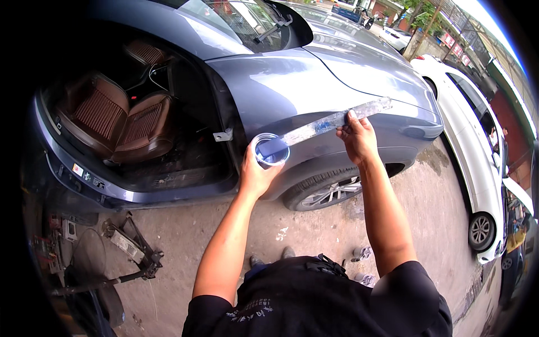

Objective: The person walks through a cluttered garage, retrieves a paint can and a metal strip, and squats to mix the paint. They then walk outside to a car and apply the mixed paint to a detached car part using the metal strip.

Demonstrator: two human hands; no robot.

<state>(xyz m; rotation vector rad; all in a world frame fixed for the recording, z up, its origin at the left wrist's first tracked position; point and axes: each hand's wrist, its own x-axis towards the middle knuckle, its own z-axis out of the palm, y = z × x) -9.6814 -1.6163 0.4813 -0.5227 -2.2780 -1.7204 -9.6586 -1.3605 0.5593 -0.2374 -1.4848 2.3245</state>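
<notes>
My left hand point(256, 173) is closed around a small round cup of blue-grey paint point(270, 149), held upright in front of the car's fender. A long flat mixing stick point(317, 127), whitish and smeared with blue, slants from the cup up to the right. Its lower end is coated with the paint and rests in the cup's mouth. My right hand point(358, 135) pinches the stick along its upper half, fingers closed. Behind both hands is the blue-grey car point(269, 78), its front door opening showing brown seats point(143, 126).
Below the fender sits the front wheel point(325, 190). A white car point(460, 129) is parked to the right. On the ground at the lower left stands a dark metal frame point(135, 247). Two small containers point(364, 264) stand on the concrete near my right side.
</notes>
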